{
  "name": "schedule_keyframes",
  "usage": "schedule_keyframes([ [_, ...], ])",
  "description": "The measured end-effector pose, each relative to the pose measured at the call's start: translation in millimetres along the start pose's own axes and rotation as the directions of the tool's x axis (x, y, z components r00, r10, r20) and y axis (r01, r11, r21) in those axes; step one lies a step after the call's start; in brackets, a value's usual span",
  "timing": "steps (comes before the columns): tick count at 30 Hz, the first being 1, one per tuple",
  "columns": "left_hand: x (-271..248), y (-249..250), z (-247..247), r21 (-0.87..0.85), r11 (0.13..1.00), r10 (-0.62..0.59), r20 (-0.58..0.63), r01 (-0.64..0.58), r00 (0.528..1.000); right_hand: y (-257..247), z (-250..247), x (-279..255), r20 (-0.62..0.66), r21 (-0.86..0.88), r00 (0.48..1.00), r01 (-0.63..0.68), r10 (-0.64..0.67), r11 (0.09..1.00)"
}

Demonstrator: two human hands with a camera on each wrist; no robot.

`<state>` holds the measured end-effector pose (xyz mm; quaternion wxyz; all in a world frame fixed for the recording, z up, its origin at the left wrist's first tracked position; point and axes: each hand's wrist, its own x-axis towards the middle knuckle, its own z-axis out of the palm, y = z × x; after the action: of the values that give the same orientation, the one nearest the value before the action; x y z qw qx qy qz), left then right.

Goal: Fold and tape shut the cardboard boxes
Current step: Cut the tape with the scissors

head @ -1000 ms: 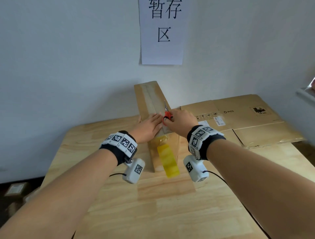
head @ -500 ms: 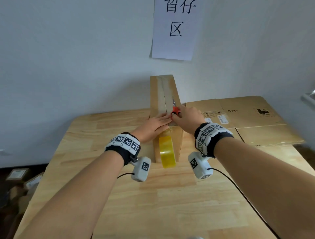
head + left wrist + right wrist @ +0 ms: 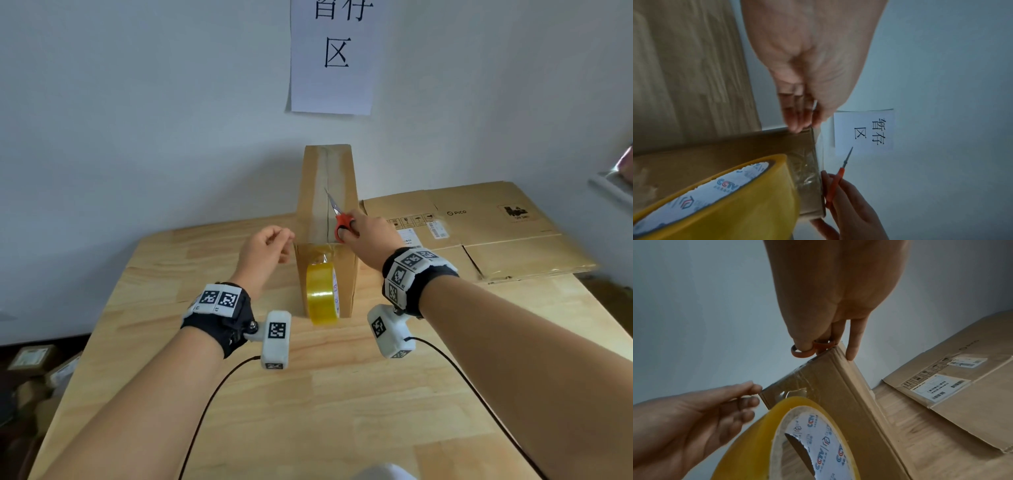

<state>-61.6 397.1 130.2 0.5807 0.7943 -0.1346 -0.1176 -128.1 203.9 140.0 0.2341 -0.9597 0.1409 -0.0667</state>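
Just then the right hand [image 3: 363,236] gripped red-handled scissors [image 3: 339,216] atop the upright cardboard box [image 3: 327,192], at twelve o'clock on the desk [image 3: 308,394]; the left hand [image 3: 265,251] hovered loosely curled, holding nothing. Judging so, the dangling tape roll [image 3: 322,296] might peel loose.

Paper sign [image 3: 331,56] on wall [image 3: 137,102]

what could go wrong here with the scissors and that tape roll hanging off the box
1. The tape roll hangs against the front of the box by an uncut strip; its weight may peel the strip back.
2. The right hand holds the scissors on the box top, tip pointing away; a careless snip could nick the cardboard.
3. The left hand is beside the box, not holding it, so the tall narrow box may tip.
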Motion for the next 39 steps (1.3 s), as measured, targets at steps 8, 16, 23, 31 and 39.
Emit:
schedule_keyframes([
  [8,-10.1,-18.0,27.5,-0.004,0.931,-0.361,0.129,0.365,0.923,-8.6,4.8,-0.7,-0.011,0.020,0.999,-0.039,0.039,0.999],
  [16,-19.8,-11.8,37.9,-0.282,0.833,-0.391,0.307,0.476,0.867,-4.2,4.0,-1.1,-0.029,-0.009,0.998,-0.047,0.047,0.999],
  [23,-24.1,-16.8,40.6,-0.277,0.884,-0.323,0.218,0.375,0.921,-8.1,5.8,-1.0,-0.056,0.000,0.997,-0.053,0.053,0.999],
  [31,-18.4,-11.6,38.5,-0.204,0.902,-0.299,0.339,0.380,0.892,-6.2,2.8,-4.9,-0.051,0.000,0.997,-0.065,0.065,0.998],
  [39,-16.6,-9.5,30.3,-0.196,0.846,-0.393,0.399,0.496,0.829,-8.1,5.0,-3.2,-0.044,0.000,0.997,-0.063,0.062,0.998],
])
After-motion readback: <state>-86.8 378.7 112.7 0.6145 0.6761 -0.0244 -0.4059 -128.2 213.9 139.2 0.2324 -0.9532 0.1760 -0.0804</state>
